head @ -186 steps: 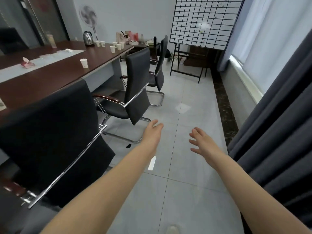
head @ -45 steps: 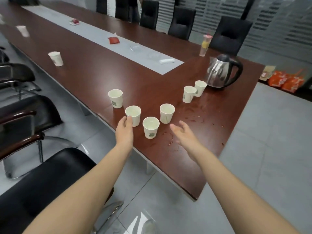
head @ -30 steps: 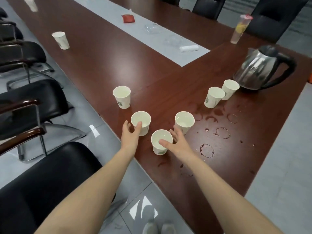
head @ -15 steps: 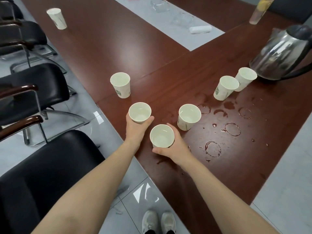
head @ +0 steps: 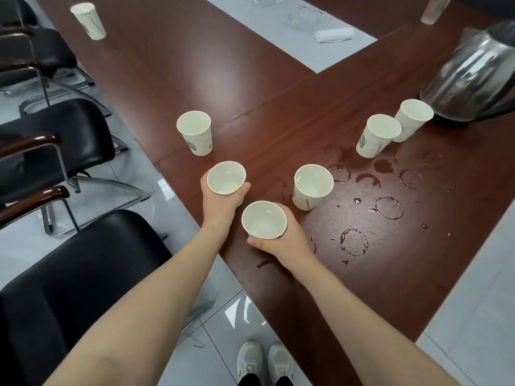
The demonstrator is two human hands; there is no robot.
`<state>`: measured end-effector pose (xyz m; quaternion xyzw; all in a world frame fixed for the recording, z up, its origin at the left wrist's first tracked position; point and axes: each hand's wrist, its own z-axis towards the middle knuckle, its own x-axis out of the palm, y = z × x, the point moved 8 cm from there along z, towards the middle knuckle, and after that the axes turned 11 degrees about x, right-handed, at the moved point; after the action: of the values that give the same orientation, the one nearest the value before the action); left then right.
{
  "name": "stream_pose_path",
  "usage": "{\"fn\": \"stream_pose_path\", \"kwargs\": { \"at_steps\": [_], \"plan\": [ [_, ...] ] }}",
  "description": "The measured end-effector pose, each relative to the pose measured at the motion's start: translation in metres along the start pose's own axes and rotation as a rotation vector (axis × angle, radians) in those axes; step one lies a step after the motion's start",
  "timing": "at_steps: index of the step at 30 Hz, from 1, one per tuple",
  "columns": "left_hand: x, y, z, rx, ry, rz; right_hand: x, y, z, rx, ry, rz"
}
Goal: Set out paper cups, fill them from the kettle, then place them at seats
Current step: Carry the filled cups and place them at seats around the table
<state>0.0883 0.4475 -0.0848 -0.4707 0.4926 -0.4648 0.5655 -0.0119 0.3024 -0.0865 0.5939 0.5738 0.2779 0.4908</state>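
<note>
Table: dark wood, wet rings, kettle far right.
Room: black chairs left, grey tiles.
Left hand: curled round left cup, table's near edge.
Right hand: curled round right cup, just beside.

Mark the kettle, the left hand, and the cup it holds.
kettle (head: 473, 71): head view, on its steel body.
left hand (head: 220, 208): head view, on the back of the hand.
held cup (head: 226, 178): head view, inside its open mouth.
</note>
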Motion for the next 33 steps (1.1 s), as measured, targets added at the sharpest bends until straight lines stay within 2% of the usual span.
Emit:
{"fn": "stream_pose_path", "kwargs": {
  "at_steps": [15, 26, 33],
  "plan": [
    [-0.008, -0.008, -0.013, 0.068, -0.006, -0.021, -0.005, 0.001, -0.009, -0.025, -0.02, 0.236],
    [0.016, -0.051, -0.022, 0.137, 0.19, -0.117, -0.035, 0.028, -0.027, -0.064, -0.015, 0.318],
    [0.04, -0.094, -0.052, 0.204, 0.282, -0.122, -0.076, 0.043, -0.06, -0.094, -0.092, 0.358]
  ]
}}
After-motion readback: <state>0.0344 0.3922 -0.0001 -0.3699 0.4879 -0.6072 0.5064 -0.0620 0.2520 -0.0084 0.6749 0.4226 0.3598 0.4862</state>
